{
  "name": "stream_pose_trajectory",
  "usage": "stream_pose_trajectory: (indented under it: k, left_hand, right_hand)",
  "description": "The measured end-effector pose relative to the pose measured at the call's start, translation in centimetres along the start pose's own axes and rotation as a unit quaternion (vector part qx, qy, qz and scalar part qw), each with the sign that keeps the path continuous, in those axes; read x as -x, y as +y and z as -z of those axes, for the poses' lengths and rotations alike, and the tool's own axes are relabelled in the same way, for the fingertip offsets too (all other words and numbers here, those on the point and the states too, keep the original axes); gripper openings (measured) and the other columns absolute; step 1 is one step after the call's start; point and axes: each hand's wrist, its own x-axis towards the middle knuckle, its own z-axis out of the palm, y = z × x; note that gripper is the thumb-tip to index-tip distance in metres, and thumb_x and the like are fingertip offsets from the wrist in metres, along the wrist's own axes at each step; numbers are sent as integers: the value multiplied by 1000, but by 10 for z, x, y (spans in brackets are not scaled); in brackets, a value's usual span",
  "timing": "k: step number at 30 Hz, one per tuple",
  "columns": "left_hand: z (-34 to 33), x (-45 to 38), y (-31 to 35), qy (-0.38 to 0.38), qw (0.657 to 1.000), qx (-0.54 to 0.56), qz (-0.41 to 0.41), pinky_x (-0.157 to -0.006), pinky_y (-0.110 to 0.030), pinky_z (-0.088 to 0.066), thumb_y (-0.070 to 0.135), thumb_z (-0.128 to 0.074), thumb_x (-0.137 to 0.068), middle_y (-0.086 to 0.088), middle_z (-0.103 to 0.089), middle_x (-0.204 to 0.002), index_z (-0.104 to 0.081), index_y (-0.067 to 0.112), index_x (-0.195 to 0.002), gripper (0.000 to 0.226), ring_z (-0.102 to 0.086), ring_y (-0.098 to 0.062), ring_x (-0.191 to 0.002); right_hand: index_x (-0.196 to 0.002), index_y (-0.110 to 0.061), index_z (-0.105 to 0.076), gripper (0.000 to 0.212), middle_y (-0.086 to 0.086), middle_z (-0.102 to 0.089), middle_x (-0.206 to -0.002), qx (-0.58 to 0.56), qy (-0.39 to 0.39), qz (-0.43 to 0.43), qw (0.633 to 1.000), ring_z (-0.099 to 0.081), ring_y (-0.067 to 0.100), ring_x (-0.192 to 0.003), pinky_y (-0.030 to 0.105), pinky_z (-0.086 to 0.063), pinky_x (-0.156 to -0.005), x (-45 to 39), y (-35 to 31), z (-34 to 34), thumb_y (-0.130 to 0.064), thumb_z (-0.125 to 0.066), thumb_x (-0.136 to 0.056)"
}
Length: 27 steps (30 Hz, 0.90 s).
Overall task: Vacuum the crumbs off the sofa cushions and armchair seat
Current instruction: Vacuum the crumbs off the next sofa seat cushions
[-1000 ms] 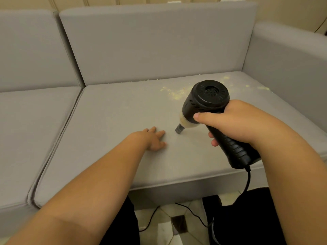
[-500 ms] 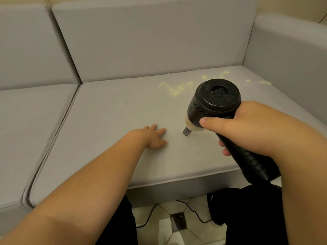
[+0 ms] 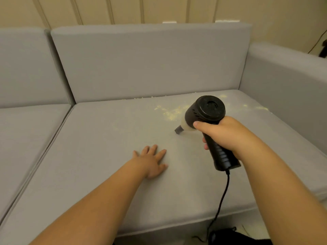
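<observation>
**One patch of crumbs, ahead of the nozzle and up toward the backrest**

One seat cushion (image 3: 106, 156) fills most of my view, grey and flat, running from the front edge under my arms to the backrest (image 3: 150, 64). My right hand (image 3: 224, 137) is wrapped tight round the handle of the handheld vacuum (image 3: 205, 112), thumb laid along the top, fingers curled underneath. The vacuum's long axis tilts down and away from that grip to the left, so its nozzle (image 3: 178, 129) sits at or just above the fabric; I cannot tell whether it touches.

From the grip, the main scatter of crumbs (image 3: 169, 112) lies beyond the nozzle, toward the backrest. A thinner line of crumbs runs along the back seam, and a few lie off to the right of the grip near the armrest (image 3: 283, 89).

My left hand (image 3: 152, 161) rests flat on the cushion, fingers spread, holding nothing, nearer me than the nozzle and left of the grip. The right hand is clearly nearer the crumbs; I judge a short push forward would cover them.
</observation>
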Motion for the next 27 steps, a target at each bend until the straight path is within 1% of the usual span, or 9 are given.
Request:
stream_pose_trajectory:
  k: [3, 6, 8, 12, 16, 21, 24, 27]
  left_hand:
    - [5, -18, -5, 16, 1000, 24, 0, -122, -67, 5, 69, -22, -103, 6, 19, -172, 9, 48, -162, 70, 14, -26, -159]
    - [9, -32, -13, 29, 999, 35, -1, -122, -66, 7, 68, -22, -104, 6, 20, -172, 10, 48, -161, 69, 15, -26, -159]
    - [12, -39, -19, 37, 999, 34, 3, -122, -66, 7, 68, -20, -104, 6, 20, -172, 10, 48, -161, 68, 15, -26, -159]
    - [17, -48, -28, 36, 998, 45, 20, -122, -66, 5, 69, -21, -103, 5, 18, -172, 8, 48, -162, 68, 13, -27, -159]
    - [19, -51, -34, 33, 997, 67, 31, -122, -67, 4, 69, -22, -103, 6, 18, -172, 7, 49, -162, 68, 13, -27, -159]
    - [18, -52, -41, 31, 996, 74, 40, -122, -67, 5, 69, -22, -103, 5, 18, -172, 8, 49, -162, 68, 13, -28, -159]
    - [21, -52, -37, 31, 996, 70, 35, -122, -67, 5, 68, -23, -104, 5, 18, -172, 7, 48, -162, 68, 14, -28, -159]
    - [23, -53, -33, 29, 997, 69, 30, -122, -67, 4, 67, -23, -104, 5, 18, -172, 8, 48, -162, 68, 13, -28, -159]
  right_hand:
    - [-104, -16, -71, 28, 14, -79, -91, -22, 0, -5, 1000, -79, 23, -70, 46, -65, -80, -46, -8, -1, -39, -77, -89]
    - [-103, -15, -71, 23, 14, -79, -90, -27, 1, -10, 1000, -77, 21, -67, 35, -61, -66, -70, -12, 1, -34, -76, -91]
    - [-102, -16, -71, 22, 13, -79, -88, -31, 2, -5, 999, -76, 20, -66, 31, -58, -62, -81, -14, -1, -34, -76, -92]
    - [-98, -15, -72, 20, 13, -79, -88, -23, 9, 6, 1000, -75, 18, -64, 28, -56, -59, -95, -19, -13, -33, -75, -92]
    - [-98, -17, -73, 16, 13, -79, -87, -22, 5, 19, 1000, -73, 17, -62, 29, -58, -62, -104, -18, -25, -31, -76, -92]
    - [-98, -17, -72, 16, 13, -79, -88, -25, 16, 31, 999, -76, 21, -69, 34, -60, -67, -114, -24, -23, -30, -76, -90]
    - [-99, -19, -71, 15, 11, -78, -89, -29, 20, 39, 999, -76, 22, -72, 32, -57, -65, -113, -23, -19, -32, -75, -91]
    - [-100, -21, -71, 16, 10, -79, -87, -31, 12, 41, 999, -77, 21, -70, 32, -57, -65, -112, -19, -21, -32, -76, -91]
